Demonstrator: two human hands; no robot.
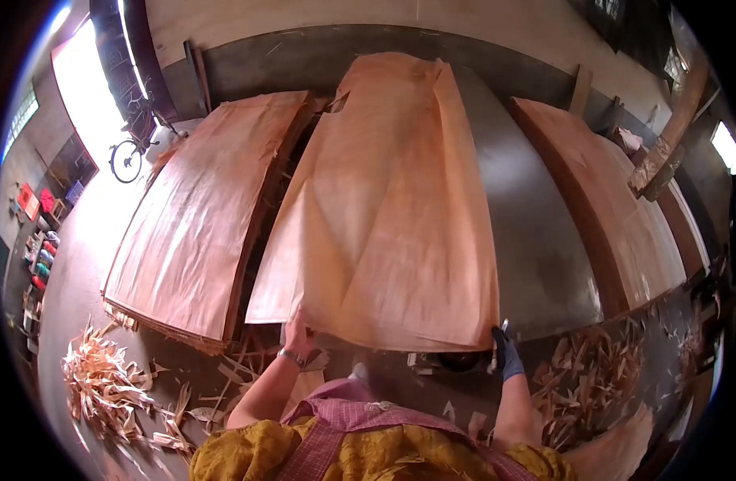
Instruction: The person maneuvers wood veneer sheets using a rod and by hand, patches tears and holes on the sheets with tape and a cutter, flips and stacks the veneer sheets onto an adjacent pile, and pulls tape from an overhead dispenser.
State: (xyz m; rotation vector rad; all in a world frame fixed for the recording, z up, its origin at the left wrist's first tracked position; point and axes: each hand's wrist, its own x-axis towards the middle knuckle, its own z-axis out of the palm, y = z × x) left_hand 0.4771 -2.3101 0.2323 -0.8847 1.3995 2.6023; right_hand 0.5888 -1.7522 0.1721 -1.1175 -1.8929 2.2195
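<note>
A large, thin orange-brown wood veneer sheet [408,200] lies in front of me, its near left part creased and folded over in a slanting ridge. My left hand [298,333], bare and with a band at the wrist, is closed on the sheet's near edge, left of centre. At the near right corner is my right hand [508,357] in a dark glove. Its fingers are curled around a slim, light-coloured object whose kind I cannot make out. Whether these fingers also pinch the sheet is unclear. A smooth dark grey panel [536,216] lies beside and partly under the sheet.
Stacks of veneer stand to the left [199,208] and right [616,200]. Veneer scraps litter the floor at left [103,377] and right [592,385]. A wooden post [672,128] rises at the far right. A bicycle [131,152] stands by the bright doorway.
</note>
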